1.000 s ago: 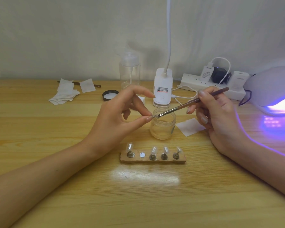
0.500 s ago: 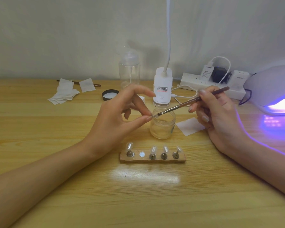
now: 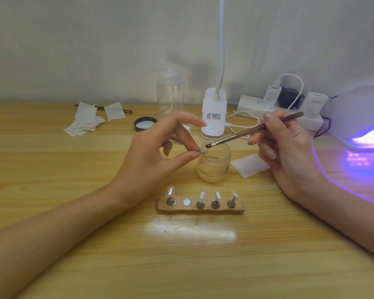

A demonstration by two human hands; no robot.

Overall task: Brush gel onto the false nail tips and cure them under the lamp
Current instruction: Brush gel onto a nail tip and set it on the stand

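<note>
My left hand (image 3: 158, 152) pinches a small clear nail tip on a metal stand (image 3: 203, 151) between thumb and a fingertip, just left of the open glass gel jar (image 3: 214, 164). A brown brush (image 3: 244, 134) is gripped by my right hand (image 3: 287, 152); its bristles touch the tip above the jar's rim. In front, a wooden holder (image 3: 201, 209) carries several other nail tips on stands, with one bare slot (image 3: 187, 202). The white curing lamp (image 3: 361, 117) glows violet at the far right.
The jar's black lid (image 3: 145, 124), folded wipes (image 3: 84, 123) and a clear pump bottle (image 3: 170, 93) sit behind my left hand. A desk lamp base (image 3: 213, 117), power strip (image 3: 279, 108) with chargers and a single wipe (image 3: 249, 165) lie behind and right of the jar.
The brush tip has shifted slightly along the pinched nail tip over the jar; both hands stay almost where they were.
</note>
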